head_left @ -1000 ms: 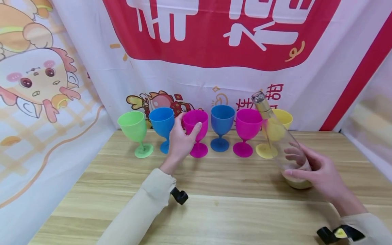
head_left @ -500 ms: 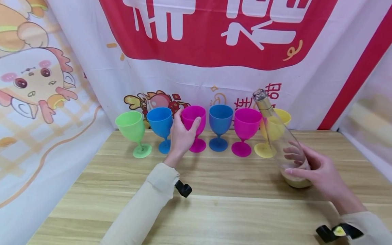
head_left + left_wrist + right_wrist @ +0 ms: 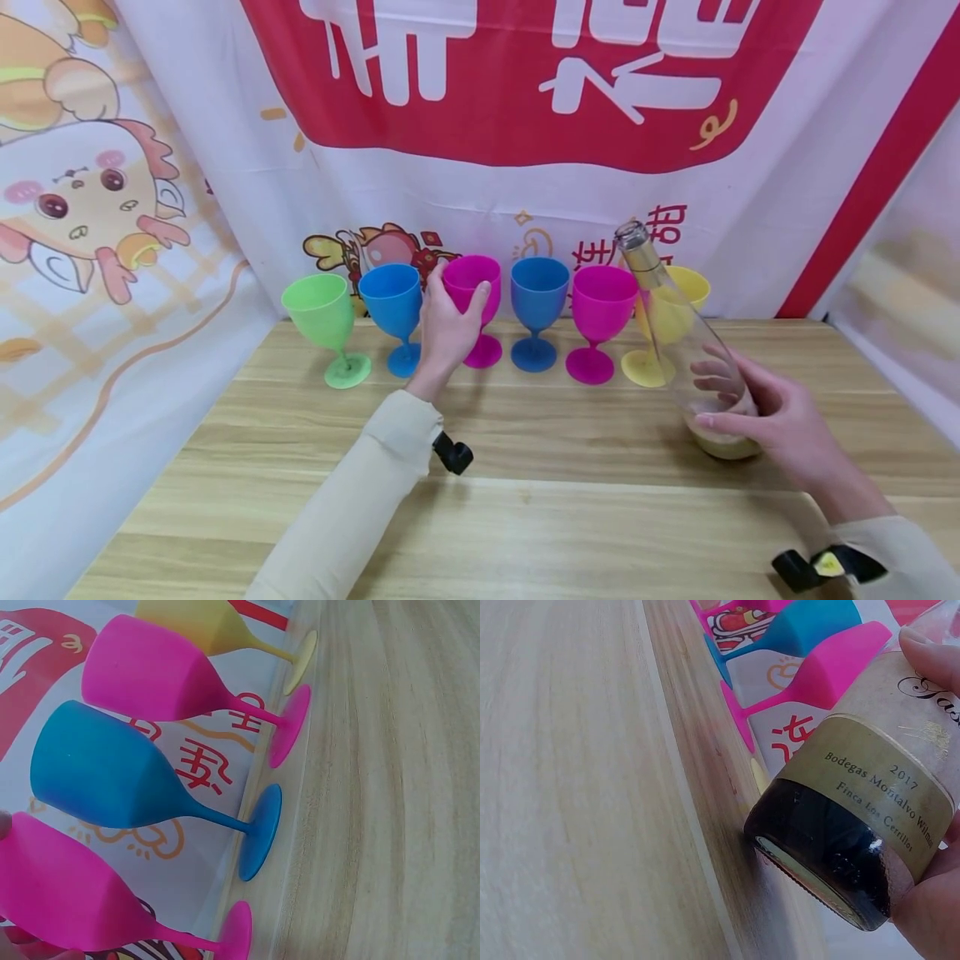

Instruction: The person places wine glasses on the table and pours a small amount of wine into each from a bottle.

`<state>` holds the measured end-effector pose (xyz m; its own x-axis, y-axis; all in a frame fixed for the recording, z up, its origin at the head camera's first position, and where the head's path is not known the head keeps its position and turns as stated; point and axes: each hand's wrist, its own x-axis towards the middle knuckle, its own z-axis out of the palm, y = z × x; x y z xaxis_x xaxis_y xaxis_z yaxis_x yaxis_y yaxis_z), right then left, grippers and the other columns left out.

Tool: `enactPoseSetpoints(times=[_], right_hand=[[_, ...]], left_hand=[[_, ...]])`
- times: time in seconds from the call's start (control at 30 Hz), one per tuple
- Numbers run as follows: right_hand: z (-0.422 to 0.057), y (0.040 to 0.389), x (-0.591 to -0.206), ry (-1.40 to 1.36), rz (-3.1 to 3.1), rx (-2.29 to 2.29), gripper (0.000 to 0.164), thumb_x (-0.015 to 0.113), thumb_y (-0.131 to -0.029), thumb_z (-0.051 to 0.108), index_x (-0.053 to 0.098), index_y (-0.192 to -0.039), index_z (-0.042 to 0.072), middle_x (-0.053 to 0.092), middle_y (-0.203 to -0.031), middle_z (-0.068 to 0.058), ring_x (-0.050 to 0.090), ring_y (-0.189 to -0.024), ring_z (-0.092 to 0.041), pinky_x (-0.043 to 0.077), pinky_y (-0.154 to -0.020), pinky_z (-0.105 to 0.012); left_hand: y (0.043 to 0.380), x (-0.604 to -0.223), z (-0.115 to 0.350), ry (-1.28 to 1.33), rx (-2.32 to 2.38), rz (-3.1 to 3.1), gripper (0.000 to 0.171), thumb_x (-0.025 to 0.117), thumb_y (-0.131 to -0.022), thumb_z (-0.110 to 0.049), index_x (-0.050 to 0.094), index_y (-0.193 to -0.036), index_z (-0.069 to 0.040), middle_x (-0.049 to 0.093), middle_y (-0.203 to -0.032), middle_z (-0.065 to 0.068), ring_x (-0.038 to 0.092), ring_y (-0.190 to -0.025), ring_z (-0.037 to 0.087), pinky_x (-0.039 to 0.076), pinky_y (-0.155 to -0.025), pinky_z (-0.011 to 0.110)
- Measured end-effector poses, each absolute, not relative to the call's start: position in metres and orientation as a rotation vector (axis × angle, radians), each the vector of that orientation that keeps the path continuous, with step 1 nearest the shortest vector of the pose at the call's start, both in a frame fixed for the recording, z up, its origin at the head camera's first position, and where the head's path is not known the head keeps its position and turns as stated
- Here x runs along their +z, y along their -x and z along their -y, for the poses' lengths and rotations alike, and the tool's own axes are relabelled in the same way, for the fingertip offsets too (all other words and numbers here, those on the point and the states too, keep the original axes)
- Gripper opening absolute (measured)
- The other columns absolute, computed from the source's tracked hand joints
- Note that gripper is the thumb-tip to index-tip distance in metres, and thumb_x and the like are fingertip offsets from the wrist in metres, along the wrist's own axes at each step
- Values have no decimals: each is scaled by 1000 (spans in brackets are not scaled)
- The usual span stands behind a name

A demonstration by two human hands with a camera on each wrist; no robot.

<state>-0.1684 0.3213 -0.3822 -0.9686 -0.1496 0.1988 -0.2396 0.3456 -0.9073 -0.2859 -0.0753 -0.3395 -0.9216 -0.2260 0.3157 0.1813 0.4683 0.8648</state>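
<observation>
In the head view my left hand [image 3: 450,329] grips the bowl of a pink goblet [image 3: 467,286], thumb on the near side. This goblet is upright, third from the left in a row. A blue goblet [image 3: 392,302] stands to its left and another blue goblet [image 3: 539,300] to its right. My right hand [image 3: 783,417] holds a clear glass wine bottle [image 3: 686,342] round its lower part. The bottle leans to the left, uncapped, with its base close over the table. The right wrist view shows its gold label [image 3: 870,780] and dark bottom.
A green goblet [image 3: 321,310] stands at the row's left end. On the right are a second pink goblet [image 3: 602,304] and a yellow goblet [image 3: 686,290], partly behind the bottle. The wooden table [image 3: 562,533] meets a printed cloth [image 3: 465,187] behind the row.
My left hand has moved the pink goblet slightly back toward the cloth, its foot now about level with the blue goblet beside it. The right hand and bottle have barely moved.
</observation>
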Motion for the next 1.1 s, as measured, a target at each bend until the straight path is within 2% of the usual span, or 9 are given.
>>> enactPoseSetpoints(times=[0.33, 0.57, 0.67, 0.9, 1.1], right_hand=[[-320, 168, -380, -287, 2593, 1627, 84, 80, -95, 15, 38, -165, 34, 66, -146, 4, 66, -122, 6, 51, -97, -7], [-320, 167, -381, -332, 2565, 1640, 85, 80, -95, 10, 37, -166, 26, 68, -144, 8, 67, -122, 5, 51, -97, -6], [-320, 167, -382, -343, 2559, 1639, 85, 80, -94, 8, 38, -166, 25, 68, -143, 9, 66, -122, 6, 50, -97, -6], [-321, 167, -382, -351, 2568, 1628, 85, 80, -94, 9, 39, -166, 27, 68, -143, 8, 66, -123, 6, 50, -97, -5], [-322, 167, -383, -396, 2565, 1610, 85, 79, -94, 7, 38, -166, 27, 68, -143, 10, 66, -124, 6, 49, -98, -4]], left_hand=[[268, -340, 79, 46, -1287, 2322, 88, 73, -99, -44, 25, -167, -17, 48, -157, 12, 52, -142, 35, 60, -103, 55], [242, -343, 88, 110, -1179, 2360, 90, 68, -99, -53, 26, -167, -13, 41, -166, 12, 43, -153, 34, 50, -115, 59], [232, -345, 95, 116, -1199, 2341, 88, 68, -99, -54, 28, -166, -14, 41, -166, 11, 44, -151, 32, 49, -117, 59], [212, -353, 120, 117, -1300, 2148, 71, 75, -99, -36, 44, -155, -5, 58, -150, 14, 60, -136, 34, 56, -107, 53], [205, -359, 139, 2, -1295, 2061, 68, 78, -97, -32, 48, -150, -3, 59, -145, 14, 61, -130, 34, 58, -98, 48]])
